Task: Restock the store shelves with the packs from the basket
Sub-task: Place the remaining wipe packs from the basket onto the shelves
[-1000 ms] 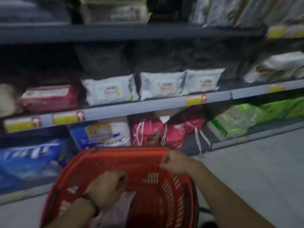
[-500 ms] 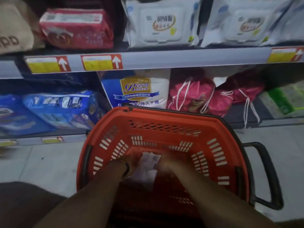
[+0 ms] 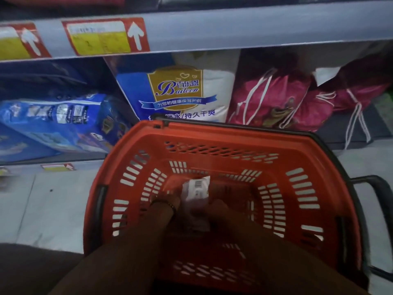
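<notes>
Head view: we see the red basket [image 3: 223, 137] on the floor [image 3: 53, 209], right in front of the btm shelf [image 3: 344, 133]. One pack [image 3: 196, 188] lies at the basket's bottom, approx. mid: white wrap, barcode label facing up, its near end in shadow. Left hand [image 3: 168, 202], w/ a band at the wrist, is at the pack's left edge; right hand [image 3: 219, 206] is at its right edge. It's too dim & blurred: we can't tell whether either hand's fingers are clamped on it or apart. Behind the basket on the shelf are a blue-white Baileen pack [image 3: 176, 92] & pink drawstring bags [image 3: 274, 101].

Head-worn view, steeply downward, close over basket [image 3: 212, 129], shelf [image 3: 234, 28] ahead
</notes>
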Demonstrator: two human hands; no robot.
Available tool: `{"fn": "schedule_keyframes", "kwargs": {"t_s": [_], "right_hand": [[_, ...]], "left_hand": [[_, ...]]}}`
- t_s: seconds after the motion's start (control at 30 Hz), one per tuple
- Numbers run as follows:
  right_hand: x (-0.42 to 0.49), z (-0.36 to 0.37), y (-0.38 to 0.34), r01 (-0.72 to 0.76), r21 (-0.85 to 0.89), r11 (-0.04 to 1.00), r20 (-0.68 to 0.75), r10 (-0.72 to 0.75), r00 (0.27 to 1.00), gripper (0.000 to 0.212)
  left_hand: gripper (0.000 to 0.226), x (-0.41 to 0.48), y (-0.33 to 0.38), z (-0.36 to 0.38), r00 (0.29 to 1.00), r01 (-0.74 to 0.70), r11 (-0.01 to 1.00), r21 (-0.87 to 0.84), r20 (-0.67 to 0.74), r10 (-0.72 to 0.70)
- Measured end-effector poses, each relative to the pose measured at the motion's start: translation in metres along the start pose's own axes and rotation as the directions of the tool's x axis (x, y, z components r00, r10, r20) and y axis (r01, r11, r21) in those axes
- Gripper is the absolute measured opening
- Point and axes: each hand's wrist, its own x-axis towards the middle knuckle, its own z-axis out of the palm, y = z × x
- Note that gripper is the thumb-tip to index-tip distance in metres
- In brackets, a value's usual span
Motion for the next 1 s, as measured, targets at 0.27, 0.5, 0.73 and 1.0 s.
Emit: {"fn": "schedule_keyframes", "kwargs": {"t_s": [0.27, 0.5, 0.73, 1.0], "right_hand": [[-0.066, -0.027, -0.044, -0.032, -0.193, 0.981, -0.034, 0.026, 0.999, 0.041], [-0.176, -0.077, -0.088, 0.097, -0.491, 0.866, -0.033, -0.129, 0.991, 0.024], [-0.3, -0.112, -0.097, 0.428, -0.613, 0.663, -0.063, -0.582, 0.811, 0.022], [-0.323, -0.08, -0.077, 0.428, -0.863, 0.267, -0.251, -0.963, 0.096, 0.03]], "left_hand": [[0.047, -0.068, 0.036, -0.043, 0.983, -0.046, 0.995, 0.092, 0.18, 0.029], [0.088, -0.105, 0.017, -0.098, 0.967, -0.219, 0.938, 0.268, 0.191, 0.171], [0.066, -0.211, 0.04, -0.188, 0.91, -0.412, 0.907, 0.085, 0.079, 0.406], [0.02, -0.246, 0.035, -0.182, 0.882, -0.395, 0.535, -0.746, -0.145, 0.449]]}}
